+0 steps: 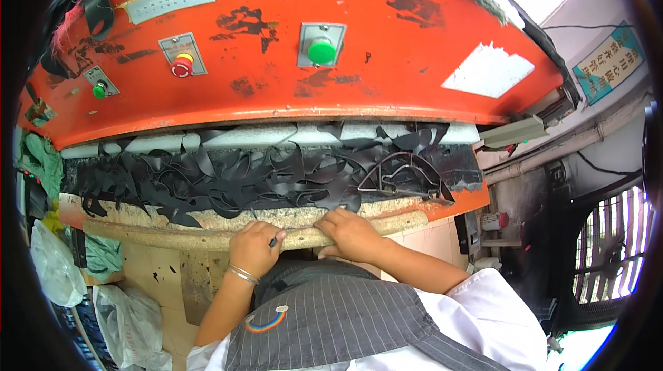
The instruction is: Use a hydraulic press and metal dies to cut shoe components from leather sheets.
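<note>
My left hand (254,250) is closed around a small dark object (273,241); only its rounded end shows, too little to tell its kind. That hand rests at the tan, worn front rail (173,240) of the press bed. To its right, my right hand (349,234) lies over the same rail, thumb apart below and fingers on top, holding nothing. Just beyond both hands, a tangled heap of black sheet offcuts (242,177) covers the bed. A curved metal cutting die (414,177) stands among the offcuts on the right.
Above the bed spans the press's orange front (400,39), carrying a large green button (322,51), a red stop button (181,65) and a small green button (100,90). Plastic bags (128,322) hang at lower left. A dark fan (611,253) stands at far right.
</note>
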`<state>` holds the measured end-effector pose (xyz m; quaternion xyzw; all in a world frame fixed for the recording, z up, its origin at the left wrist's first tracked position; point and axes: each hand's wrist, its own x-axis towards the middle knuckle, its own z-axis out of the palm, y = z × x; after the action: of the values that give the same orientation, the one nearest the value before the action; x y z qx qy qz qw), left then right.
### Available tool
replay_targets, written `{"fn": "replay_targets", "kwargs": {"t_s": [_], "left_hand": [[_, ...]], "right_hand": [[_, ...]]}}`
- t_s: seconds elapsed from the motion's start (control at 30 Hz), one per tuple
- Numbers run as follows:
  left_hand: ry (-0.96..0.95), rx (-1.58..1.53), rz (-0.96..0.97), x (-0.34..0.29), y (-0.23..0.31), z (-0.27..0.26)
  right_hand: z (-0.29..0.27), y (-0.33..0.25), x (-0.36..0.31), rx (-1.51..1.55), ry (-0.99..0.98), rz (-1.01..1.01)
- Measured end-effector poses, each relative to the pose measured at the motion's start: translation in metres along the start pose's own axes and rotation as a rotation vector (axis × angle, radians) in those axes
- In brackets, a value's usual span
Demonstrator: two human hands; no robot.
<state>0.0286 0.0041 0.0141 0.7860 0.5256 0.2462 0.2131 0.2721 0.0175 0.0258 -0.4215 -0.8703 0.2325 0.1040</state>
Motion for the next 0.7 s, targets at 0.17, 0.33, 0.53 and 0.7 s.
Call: {"fn": "replay_targets", "kwargs": {"t_s": [0.17, 0.33, 0.53, 0.7], "left_hand": [[0.096, 0.094, -0.072, 0.005, 0.005, 0.011], [0.037, 0.116, -0.105, 0.02, 0.005, 0.008], [-0.306, 0.025, -0.113, 0.07, -0.009, -0.012], [-0.12, -0.061, 0.088, 0.157, 0.008, -0.003]], "right_hand": [[0.011, -0.004, 0.002, -0.155, 0.134, 0.048], [0.004, 0.013, 0.011, -0.139, 0.101, 0.038], [-0.08, 0.051, 0.065, 0.068, -0.045, 0.282], [-0.125, 0.12, 0.152, -0.027, 0.239, 0.615]]}}
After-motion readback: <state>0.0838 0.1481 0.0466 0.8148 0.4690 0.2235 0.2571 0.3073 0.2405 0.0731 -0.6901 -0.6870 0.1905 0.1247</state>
